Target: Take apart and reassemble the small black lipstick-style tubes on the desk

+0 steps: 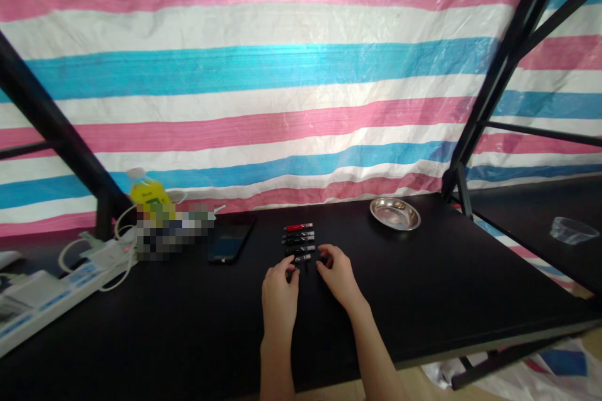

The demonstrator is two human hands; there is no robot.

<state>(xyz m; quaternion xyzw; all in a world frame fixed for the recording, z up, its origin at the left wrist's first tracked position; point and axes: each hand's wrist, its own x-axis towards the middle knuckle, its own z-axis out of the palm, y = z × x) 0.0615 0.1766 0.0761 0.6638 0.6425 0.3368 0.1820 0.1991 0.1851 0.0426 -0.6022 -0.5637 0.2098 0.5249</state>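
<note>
Head view: both hands sit low on the black worktop (423, 301), at the near end of a short row of pens (299, 239). Left hand (280, 294) has its fingers curled narrow, tips touching the nearest pen (301, 259); whether it actually pinches it, cannot tell. Right hand (337, 276) is also curled, fingertips down just right of that pen, holding nothing visible. The pens look light, stiff and smooth, likely to roll; best taken mid-barrel with thumb and forefinger. The top pen (298, 227) in the row is red, the rest dark.

Around: a dark phone (231, 240) lies to the left, apart from the row; a metal dish (394, 213) stands to the right, well apart; a yellow bottle (149, 194) and a white power strip (51, 301) are far left. Nothing blocks the hands.
</note>
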